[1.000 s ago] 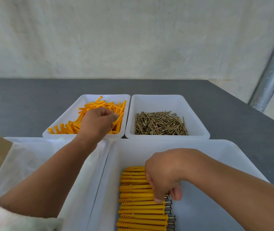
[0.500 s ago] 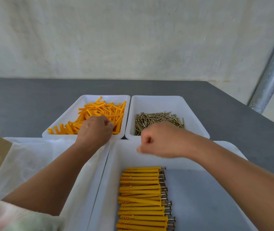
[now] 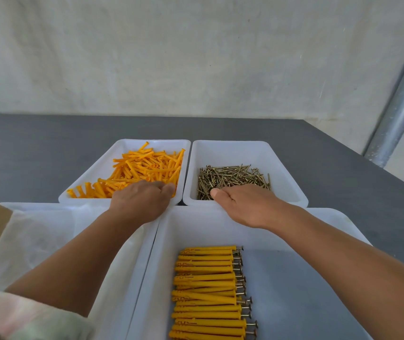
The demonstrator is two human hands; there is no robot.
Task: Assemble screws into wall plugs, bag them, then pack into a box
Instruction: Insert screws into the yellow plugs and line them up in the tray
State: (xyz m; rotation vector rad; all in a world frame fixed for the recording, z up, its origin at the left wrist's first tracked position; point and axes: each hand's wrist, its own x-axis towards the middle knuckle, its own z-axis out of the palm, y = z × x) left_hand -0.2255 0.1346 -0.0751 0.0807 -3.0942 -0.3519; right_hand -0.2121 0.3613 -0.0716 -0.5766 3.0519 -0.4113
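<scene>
Illumination is bright, even and diffuse. Shadows are soft and faint, with blurred edges, as beneath the left forearm [image 3: 85, 261]. The white plastic of the near right tray [image 3: 191, 229] renders close to overexposure, with little surface detail. A pale highlight runs along the metal pole [image 3: 402, 99] at far right. Wide-angle distortion slants the pole and stretches the near corners. The sleeve [image 3: 24, 315] at near left is blurred, while the centre is sharp.

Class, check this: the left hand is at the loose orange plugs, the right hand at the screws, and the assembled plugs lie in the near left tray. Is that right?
One error: the head view shows the assembled plugs in the near right tray, not the left. The rest stands.
</scene>
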